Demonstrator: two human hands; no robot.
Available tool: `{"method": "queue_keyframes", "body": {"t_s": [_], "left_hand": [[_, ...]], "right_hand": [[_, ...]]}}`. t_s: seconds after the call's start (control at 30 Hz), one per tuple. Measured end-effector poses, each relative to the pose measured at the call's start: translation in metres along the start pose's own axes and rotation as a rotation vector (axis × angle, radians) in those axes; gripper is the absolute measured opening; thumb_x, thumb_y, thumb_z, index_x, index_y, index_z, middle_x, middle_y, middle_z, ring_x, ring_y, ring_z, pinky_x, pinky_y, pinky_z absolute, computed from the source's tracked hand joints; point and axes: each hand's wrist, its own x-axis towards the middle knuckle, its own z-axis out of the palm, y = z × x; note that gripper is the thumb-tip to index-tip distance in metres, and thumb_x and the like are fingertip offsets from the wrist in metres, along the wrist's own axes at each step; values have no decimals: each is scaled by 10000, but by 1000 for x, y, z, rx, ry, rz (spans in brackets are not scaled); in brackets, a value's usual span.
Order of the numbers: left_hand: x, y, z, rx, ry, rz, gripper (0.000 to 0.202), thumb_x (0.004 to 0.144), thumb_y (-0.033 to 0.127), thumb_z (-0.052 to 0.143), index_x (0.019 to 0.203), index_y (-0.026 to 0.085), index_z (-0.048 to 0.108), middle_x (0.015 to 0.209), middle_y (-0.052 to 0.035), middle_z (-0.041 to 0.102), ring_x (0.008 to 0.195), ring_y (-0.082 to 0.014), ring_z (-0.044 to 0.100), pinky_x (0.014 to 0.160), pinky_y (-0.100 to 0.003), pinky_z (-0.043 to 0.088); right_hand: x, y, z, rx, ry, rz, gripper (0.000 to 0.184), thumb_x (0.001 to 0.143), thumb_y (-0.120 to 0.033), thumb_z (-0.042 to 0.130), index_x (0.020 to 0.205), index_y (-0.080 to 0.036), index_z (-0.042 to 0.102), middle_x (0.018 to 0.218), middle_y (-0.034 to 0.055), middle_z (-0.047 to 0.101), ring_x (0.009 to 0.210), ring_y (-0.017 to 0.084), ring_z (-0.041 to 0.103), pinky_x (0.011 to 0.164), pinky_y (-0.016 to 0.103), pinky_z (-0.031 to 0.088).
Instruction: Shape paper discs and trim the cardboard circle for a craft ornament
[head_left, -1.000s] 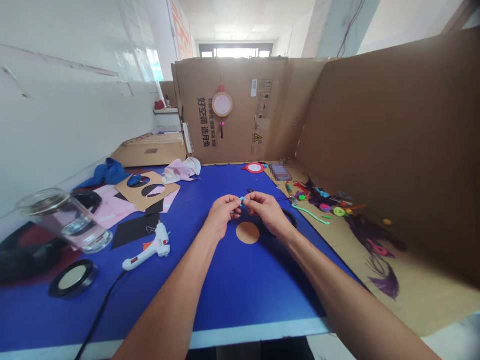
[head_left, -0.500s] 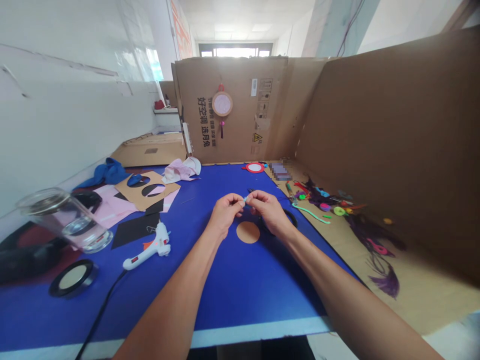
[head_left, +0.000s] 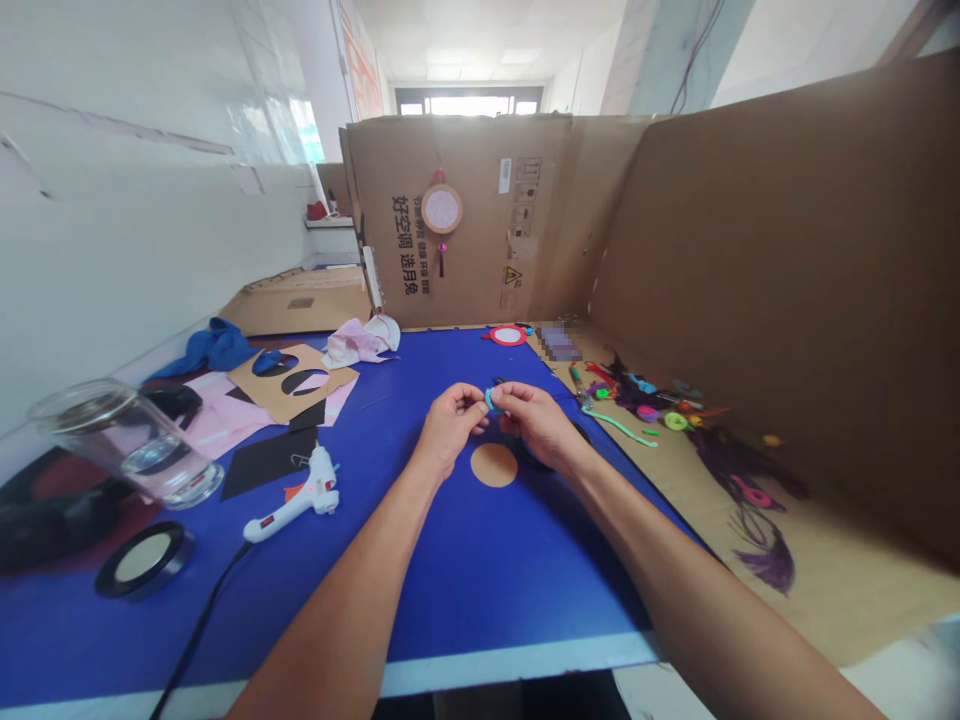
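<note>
Over the middle of the blue table (head_left: 450,580), my left hand (head_left: 452,428) and my right hand (head_left: 540,420) meet fingertip to fingertip. Both are closed in a pinch on a small light blue fuzzy-looking loop (head_left: 491,400), perhaps bent pipe cleaner; the fingers cover most of it. A round brown cardboard disc (head_left: 494,465) lies flat just below the hands. Something dark and curved sits partly hidden behind my right wrist.
At left are a white glue gun (head_left: 296,500), a glass of water (head_left: 161,455), a roll of tape (head_left: 142,562) and cut cardboard (head_left: 292,400). A green pipe cleaner (head_left: 619,427) and a purple tassel (head_left: 772,565) lie at right. Cardboard walls (head_left: 480,230) enclose the back and right.
More of the light blue loop shows between my fingertips, and it appears bent into a curve. The hands have otherwise hardly moved; the view has shifted slightly.
</note>
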Motion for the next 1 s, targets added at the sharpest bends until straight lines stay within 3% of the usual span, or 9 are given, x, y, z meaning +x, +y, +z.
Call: {"method": "queue_keyframes", "body": {"t_s": [0.27,0.53,0.63,0.8,1.0], "left_hand": [[3,-2,-4,-91,113,-99,289,700,363,839,786,198,618,674,13,630,595,-105,605,589,-219,481],[1,1,-1,29,22,-62,245,728,335,829,886,187,715,719,-11,675,622,-119,623,584,-225,480],[1,0,0,58,-2,-72,216,759,353,816,862,179,742,723,-28,689,618,-117,615,580,-226,471],[3,-1,-4,-139,38,-181,192,743,316,822,812,165,723,689,-18,662,601,-105,599,580,-221,465],[4,1,-7,-360,26,-228,223,720,279,832,868,158,717,728,-22,679,607,-102,596,575,-222,449]], "right_hand": [[-3,-3,2,-19,-108,-11,347,718,-467,879,947,-219,798,834,16,709,699,134,588,673,273,502],[0,0,2,-94,46,-89,278,694,-400,871,854,-200,762,724,-19,663,594,105,517,596,259,431],[0,-1,1,-105,34,-87,284,695,-404,867,849,-198,747,745,-14,673,589,104,518,589,259,425],[-2,-3,2,-69,-50,-72,359,707,-433,872,969,-229,739,810,-12,696,630,117,569,628,269,467],[-7,-7,10,-150,-74,-131,425,699,-448,874,1017,-222,706,710,-36,646,583,118,524,595,276,431]]}}
